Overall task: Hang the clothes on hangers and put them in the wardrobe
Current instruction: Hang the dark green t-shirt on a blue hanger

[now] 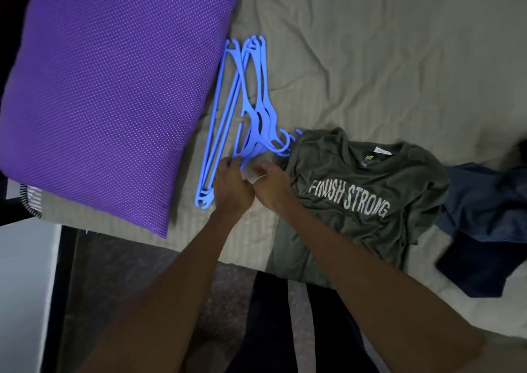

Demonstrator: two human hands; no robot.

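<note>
Blue hangers (251, 107): a stack of several, thin moulded plastic, lying flat on the bed between the pillow and the shirt, hooks pointing toward the shirt's shoulder. Arms overlap and look interlocked.

Left hand (231, 184): at the near end of the stack, fingers curled onto a hanger arm, gripping it. Right hand (271, 181): just beside the left, fingers bent at the same spot; whether they pinch a hanger, or something pale beneath, I cannot tell, the frame is soft there.

Step in hand, as I judge it: freeing one hanger from the bundle, nothing hung yet. Next move likely calls for lifting the top one clear without dragging the rest, since the hooks nest together, then feeding it through the shirt's neck.

Olive T-shirt (368, 198): soft knit, limp, spread face up with "FINISH STRONG" printed pale across the chest, collar label showing, hem hanging off the bed edge. Its shoulder touches the hanger hooks.

Dark blue garment (484, 215): crumpled heap to the right, touching the shirt.

Purple pillow (114, 87): plump, fine dotted weave, just beside the hangers.

Bedsheet (399, 44): beige, wrinkled. Wardrobe not in view.
</note>
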